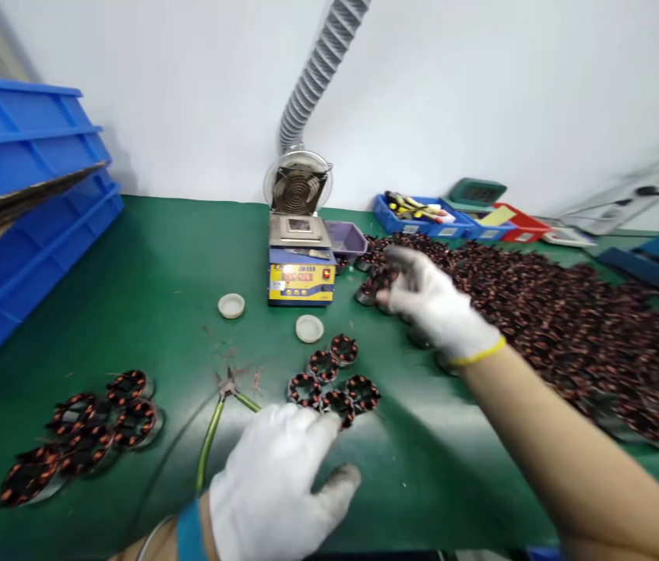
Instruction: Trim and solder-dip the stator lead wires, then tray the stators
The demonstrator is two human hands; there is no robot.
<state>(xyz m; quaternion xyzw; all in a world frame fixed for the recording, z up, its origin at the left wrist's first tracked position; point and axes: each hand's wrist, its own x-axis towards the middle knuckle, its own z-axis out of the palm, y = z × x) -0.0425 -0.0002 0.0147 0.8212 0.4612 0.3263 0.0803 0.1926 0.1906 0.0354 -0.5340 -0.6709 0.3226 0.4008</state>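
My left hand (283, 483), in a white glove with a blue wristband, is held low with its thumb spread. Its fingertips reach the near edge of a small cluster of ring-shaped wound motor stators (304, 389). Green-handled cutting pliers (209, 436) lie open beside it, one handle partly hidden by the glove. My right hand (435, 304), also gloved, is at the left edge of a large pile of stators (575, 335). Its thumb and fingers curve round one dark stator (383, 279); blur softens the contact. Another group of stators (87, 448) sits at left.
A solder pot (301, 280) with a lit display stands at the back under a grey duct (323, 66). Two small white dishes (231, 306) lie before it. Blue crates (31, 257) are stacked at left. A purple bin (346, 238) and a blue tool tray (417, 218) line the back.
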